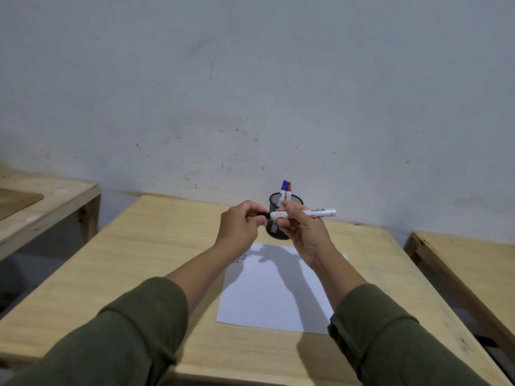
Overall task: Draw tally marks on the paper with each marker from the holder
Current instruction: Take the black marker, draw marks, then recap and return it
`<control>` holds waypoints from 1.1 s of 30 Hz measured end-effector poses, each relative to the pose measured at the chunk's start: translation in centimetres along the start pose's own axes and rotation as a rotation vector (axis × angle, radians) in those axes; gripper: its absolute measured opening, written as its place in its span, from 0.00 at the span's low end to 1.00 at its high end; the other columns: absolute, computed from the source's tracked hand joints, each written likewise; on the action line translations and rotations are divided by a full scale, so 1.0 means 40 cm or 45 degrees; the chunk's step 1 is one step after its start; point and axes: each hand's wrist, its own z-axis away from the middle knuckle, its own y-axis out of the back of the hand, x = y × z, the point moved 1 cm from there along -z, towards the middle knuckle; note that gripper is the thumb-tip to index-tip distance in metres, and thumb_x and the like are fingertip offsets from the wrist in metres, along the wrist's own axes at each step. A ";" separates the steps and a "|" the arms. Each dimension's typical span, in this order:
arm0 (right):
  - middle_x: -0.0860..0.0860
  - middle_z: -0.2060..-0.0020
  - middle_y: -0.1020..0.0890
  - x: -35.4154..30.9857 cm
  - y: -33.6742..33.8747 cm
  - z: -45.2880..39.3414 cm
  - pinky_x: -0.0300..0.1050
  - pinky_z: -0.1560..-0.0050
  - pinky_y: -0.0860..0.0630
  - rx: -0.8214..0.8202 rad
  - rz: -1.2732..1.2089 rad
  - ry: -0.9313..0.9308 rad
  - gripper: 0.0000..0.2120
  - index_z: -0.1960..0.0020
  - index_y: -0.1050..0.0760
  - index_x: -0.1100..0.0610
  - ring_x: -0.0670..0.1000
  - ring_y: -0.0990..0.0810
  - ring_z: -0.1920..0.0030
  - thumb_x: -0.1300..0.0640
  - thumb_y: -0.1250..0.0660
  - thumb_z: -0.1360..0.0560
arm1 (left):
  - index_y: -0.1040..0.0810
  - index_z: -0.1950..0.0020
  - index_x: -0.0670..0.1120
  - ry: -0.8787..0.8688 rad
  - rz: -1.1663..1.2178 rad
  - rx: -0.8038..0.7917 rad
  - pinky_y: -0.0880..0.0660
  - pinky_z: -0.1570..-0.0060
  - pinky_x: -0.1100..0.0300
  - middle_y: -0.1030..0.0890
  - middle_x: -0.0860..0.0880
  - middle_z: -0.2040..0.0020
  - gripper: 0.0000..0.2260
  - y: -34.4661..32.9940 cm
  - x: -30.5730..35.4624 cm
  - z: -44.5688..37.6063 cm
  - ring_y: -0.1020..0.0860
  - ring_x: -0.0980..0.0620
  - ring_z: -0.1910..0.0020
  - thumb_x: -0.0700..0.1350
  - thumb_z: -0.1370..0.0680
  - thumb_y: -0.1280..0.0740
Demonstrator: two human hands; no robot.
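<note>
I hold a white marker [320, 213] level in the air above the table. My right hand [302, 232] grips its barrel. My left hand [241, 225] pinches its black cap [264, 215] at the left end. Right behind my hands stands a black mesh holder [274, 227] with a blue-capped marker [283, 189] and a red-capped marker [289, 190] upright in it. A white paper [273, 296] lies on the wooden table [139, 260] below my hands. Some dark tally marks [240, 258] show near its top left corner, partly hidden by my left forearm.
A grey wall rises just behind the table. A second wooden table [41, 207] stands to the left across a gap, and another wooden table [468, 274] to the right.
</note>
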 end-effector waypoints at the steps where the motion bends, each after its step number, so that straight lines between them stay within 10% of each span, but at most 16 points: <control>1: 0.51 0.68 0.17 0.003 -0.001 0.001 0.36 0.66 0.21 0.007 -0.011 -0.001 0.05 0.51 0.22 0.61 0.44 0.20 0.74 0.64 0.37 0.23 | 0.20 0.53 0.45 -0.012 -0.020 0.023 0.30 0.64 0.79 0.19 0.52 0.62 0.06 -0.003 -0.001 0.003 0.22 0.60 0.62 0.37 0.26 0.33; 10: 0.50 0.64 0.16 -0.002 0.003 0.025 0.36 0.63 0.23 -0.064 0.144 -0.025 0.08 0.47 0.23 0.54 0.45 0.17 0.67 0.63 0.35 0.24 | 0.22 0.58 0.49 0.105 0.271 -0.080 0.23 0.47 0.58 0.18 0.48 0.58 0.09 0.004 -0.039 0.003 0.20 0.50 0.57 0.35 0.25 0.34; 17: 0.55 0.65 0.18 -0.060 0.003 0.041 0.38 0.64 0.23 -0.151 0.056 -0.097 0.13 0.55 0.21 0.61 0.50 0.19 0.66 0.55 0.29 0.36 | 0.22 0.47 0.41 0.129 0.517 0.030 0.22 0.57 0.70 0.22 0.50 0.60 0.09 0.049 -0.010 -0.072 0.22 0.56 0.59 0.32 0.23 0.38; 24: 0.54 0.63 0.17 -0.059 0.014 0.016 0.41 0.62 0.20 -0.186 0.557 -0.058 0.02 0.52 0.25 0.60 0.53 0.16 0.63 0.62 0.34 0.24 | 0.20 0.49 0.47 0.051 0.440 -0.115 0.24 0.46 0.61 0.20 0.47 0.53 0.11 0.028 0.040 -0.102 0.21 0.54 0.56 0.34 0.23 0.38; 33: 0.58 0.61 0.19 -0.094 0.025 -0.089 0.48 0.53 0.20 -0.023 0.753 0.167 0.22 0.33 0.33 0.55 0.53 0.15 0.62 0.66 0.34 0.25 | 0.24 0.38 0.50 0.022 0.190 -0.077 0.29 0.41 0.62 0.18 0.48 0.43 0.14 -0.039 0.050 -0.181 0.22 0.55 0.46 0.42 0.23 0.35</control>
